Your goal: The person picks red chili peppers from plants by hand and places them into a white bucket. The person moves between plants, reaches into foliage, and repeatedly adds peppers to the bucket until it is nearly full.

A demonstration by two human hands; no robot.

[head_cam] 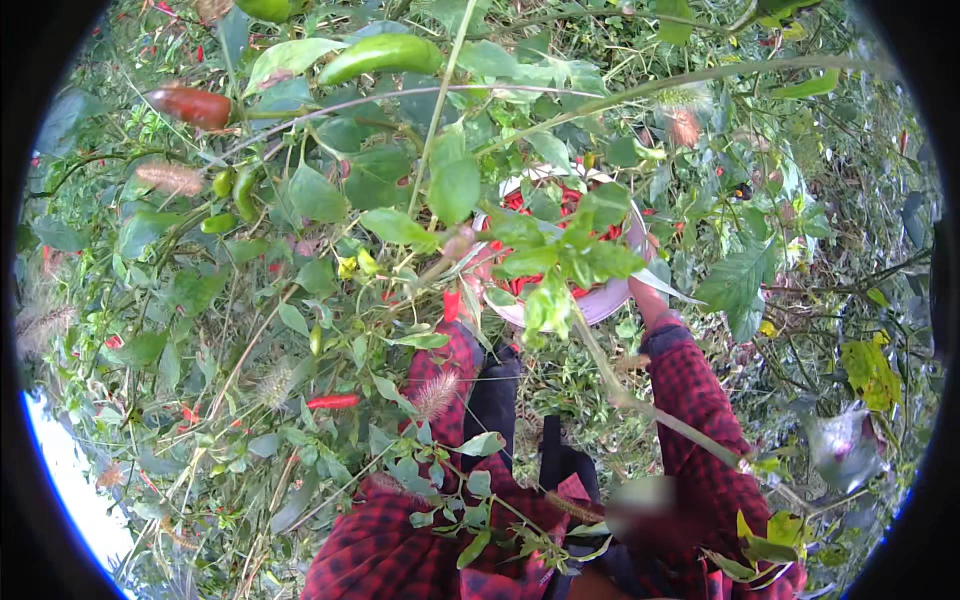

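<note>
A white bucket (604,300) holding many red chili peppers (525,286) is in front of me, partly covered by green leaves. My right hand (649,291) grips the bucket's right side, the wrist coming out of a red-and-black checked sleeve. At the left rim is my left hand (474,279), largely hidden by leaves and stems; whether its fingers close on the rim cannot be made out. A red chili pepper (451,306) shows against the left wrist.
Chili plants crowd in on all sides. A stem (660,416) crosses before my right arm. Close to the camera hang a green pepper (384,58) and a dark red pepper (192,107). Bristly grass heads (436,395) and another red pepper (334,401) stand at left.
</note>
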